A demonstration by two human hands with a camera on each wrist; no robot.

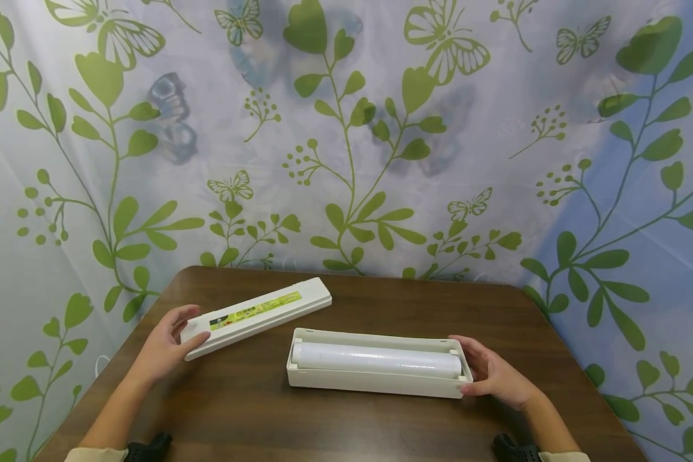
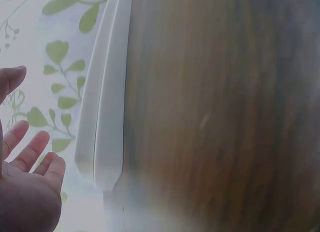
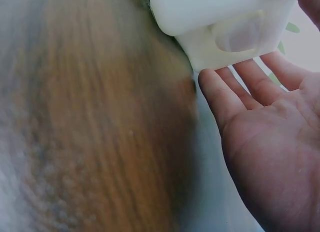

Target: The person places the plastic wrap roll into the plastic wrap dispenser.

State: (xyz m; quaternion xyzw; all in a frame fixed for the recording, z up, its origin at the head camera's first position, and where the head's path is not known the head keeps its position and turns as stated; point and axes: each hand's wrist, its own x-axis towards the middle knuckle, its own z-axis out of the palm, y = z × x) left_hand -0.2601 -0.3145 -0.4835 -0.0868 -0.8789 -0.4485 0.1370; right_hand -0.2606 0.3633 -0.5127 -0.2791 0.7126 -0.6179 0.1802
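In the head view a long, low white plastic box (image 1: 375,383) stands uncovered on the table, with a roll of clear cling film (image 1: 375,359) lying lengthwise inside. Its right end is gripped by my right hand (image 1: 499,378), thumb at the near corner and fingers round the far one. The right wrist view shows those fingers (image 3: 252,84) at the edge of the box end (image 3: 215,46). To the left lies the white lid (image 1: 265,313) with a yellow-green label, set at a slant. My left hand (image 1: 164,340) is at its left end; the left wrist view shows the fingers spread, apart from the lid (image 2: 107,111).
Both things lie on a dark brown wooden table (image 1: 237,410) with rounded far corners. A curtain (image 1: 346,160) printed with green leaves and butterflies hangs behind it and along both sides. Black straps (image 1: 147,447) show on the wrists at the bottom.
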